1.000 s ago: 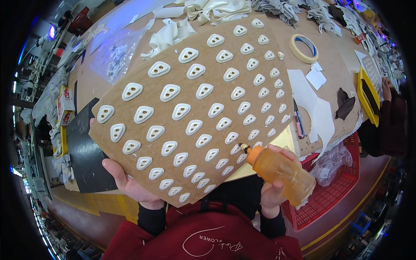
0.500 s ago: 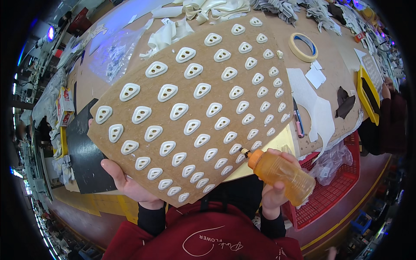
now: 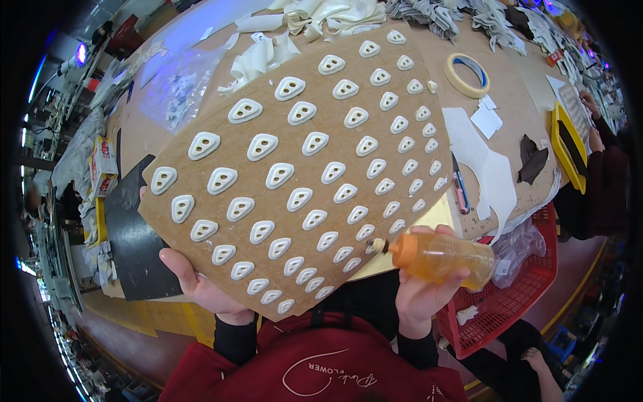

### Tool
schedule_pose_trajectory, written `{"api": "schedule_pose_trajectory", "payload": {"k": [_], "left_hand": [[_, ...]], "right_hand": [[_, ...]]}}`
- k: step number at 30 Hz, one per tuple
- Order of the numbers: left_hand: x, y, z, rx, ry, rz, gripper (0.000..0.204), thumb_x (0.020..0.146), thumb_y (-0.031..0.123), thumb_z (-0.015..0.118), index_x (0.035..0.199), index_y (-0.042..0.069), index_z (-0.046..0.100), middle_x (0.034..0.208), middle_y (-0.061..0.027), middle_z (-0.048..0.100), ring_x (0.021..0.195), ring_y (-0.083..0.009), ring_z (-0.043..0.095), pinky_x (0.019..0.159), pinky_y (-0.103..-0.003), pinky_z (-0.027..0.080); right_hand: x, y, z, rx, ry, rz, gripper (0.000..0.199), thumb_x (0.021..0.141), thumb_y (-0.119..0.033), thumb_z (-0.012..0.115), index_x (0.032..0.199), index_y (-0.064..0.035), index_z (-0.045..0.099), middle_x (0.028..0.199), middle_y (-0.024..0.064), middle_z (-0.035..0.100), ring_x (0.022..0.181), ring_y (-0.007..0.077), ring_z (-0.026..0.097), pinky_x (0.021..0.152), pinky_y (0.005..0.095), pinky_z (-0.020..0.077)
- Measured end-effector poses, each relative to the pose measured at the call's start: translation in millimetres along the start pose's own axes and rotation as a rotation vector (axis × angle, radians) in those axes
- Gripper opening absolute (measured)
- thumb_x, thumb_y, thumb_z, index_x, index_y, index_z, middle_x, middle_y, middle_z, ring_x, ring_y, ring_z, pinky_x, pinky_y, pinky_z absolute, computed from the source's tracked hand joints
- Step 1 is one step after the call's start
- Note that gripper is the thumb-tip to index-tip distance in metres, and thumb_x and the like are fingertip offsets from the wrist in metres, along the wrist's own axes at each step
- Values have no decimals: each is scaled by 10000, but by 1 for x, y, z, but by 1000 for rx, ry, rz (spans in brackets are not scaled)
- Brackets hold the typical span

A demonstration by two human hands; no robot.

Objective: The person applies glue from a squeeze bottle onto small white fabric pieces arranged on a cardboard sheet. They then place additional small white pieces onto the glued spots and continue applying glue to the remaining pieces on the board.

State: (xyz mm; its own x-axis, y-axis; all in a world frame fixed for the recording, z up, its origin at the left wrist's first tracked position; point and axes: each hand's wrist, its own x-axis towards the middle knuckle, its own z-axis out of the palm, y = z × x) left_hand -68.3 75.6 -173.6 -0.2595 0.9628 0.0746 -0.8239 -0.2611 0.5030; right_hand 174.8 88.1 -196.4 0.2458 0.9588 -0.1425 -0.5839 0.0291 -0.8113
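A brown board (image 3: 194, 175) is tilted up in front of me, with rows of rounded triangular white pieces (image 3: 290, 176) on it, each with two holes. My left hand (image 3: 204, 289) grips the board's lower left edge; the thumb shows, while the fingers are mostly hidden behind. In my right hand (image 3: 420, 295) is a squeeze bottle (image 3: 442, 258) with an orange cap and amber liquid, lying nearly level. Its narrow nozzle (image 3: 379, 246) points left at the white pieces by the board's lower right edge. Whether the nozzle touches one, I cannot tell.
On the worktable lie a tape roll (image 3: 467, 75), a cutter knife (image 3: 461, 189), a white cut sheet (image 3: 479, 164) and dark scraps (image 3: 532, 161). A yellow tray (image 3: 568, 147) stands at the right. Below is a red basket (image 3: 492, 318). Another person's hands (image 3: 593, 120) show far right.
My right hand has turned the bottle from slanting to nearly level, and its nozzle has dropped slightly. The board has shifted a little. Another person's arm and legs now show at lower right.
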Motion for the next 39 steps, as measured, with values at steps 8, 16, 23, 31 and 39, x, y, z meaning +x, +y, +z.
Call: {"api": "schedule_pose_trajectory", "payload": {"k": [8, 16, 23, 31, 39], "left_hand": [[-1, 7, 0, -22, 2, -11, 734, 933, 593, 316, 1470, 107, 195, 1521, -178, 173, 1371, -389, 229, 1085, -618, 205], [0, 2, 0, -14, -22, 13, 714, 940, 574, 329, 1464, 104, 210, 1511, -186, 198, 1366, -379, 243, 1083, -616, 206], [-3, 3, -1, -52, -58, -11, 727, 941, 576, 329, 1471, 102, 175, 1521, -183, 165, 1378, -372, 218, 1091, -613, 183], [-9, 4, -7, -75, -66, 0, 741, 943, 587, 306, 1480, 103, 144, 1534, -180, 115, 1398, -370, 164, 1108, -610, 126], [-14, 0, -1, 9, 12, 54, 718, 940, 578, 335, 1475, 128, 171, 1522, -153, 164, 1379, -352, 211, 1099, -588, 176]], "right_hand": [[4, 3, 14, -231, 73, -154, 764, 775, -636, 600, 1193, -17, 435, 1081, 195, 606, 823, 226, 630, 502, 259, 506], [6, 10, 12, -284, 66, -179, 769, 793, -665, 552, 1231, -43, 440, 1089, 188, 600, 763, 204, 615, 465, 238, 441], [-2, 14, 10, -344, 12, -248, 764, 801, -655, 548, 1229, -34, 428, 1087, 205, 604, 797, 223, 626, 500, 248, 479], [-6, -3, 22, -455, -106, -255, 757, 823, -602, 569, 1216, 26, 418, 1093, 234, 597, 1004, 287, 604, 852, 368, 505], [9, -11, 23, -463, -117, -320, 775, 802, -608, 599, 1204, 33, 430, 1103, 226, 595, 1026, 287, 597, 879, 376, 495]]}}
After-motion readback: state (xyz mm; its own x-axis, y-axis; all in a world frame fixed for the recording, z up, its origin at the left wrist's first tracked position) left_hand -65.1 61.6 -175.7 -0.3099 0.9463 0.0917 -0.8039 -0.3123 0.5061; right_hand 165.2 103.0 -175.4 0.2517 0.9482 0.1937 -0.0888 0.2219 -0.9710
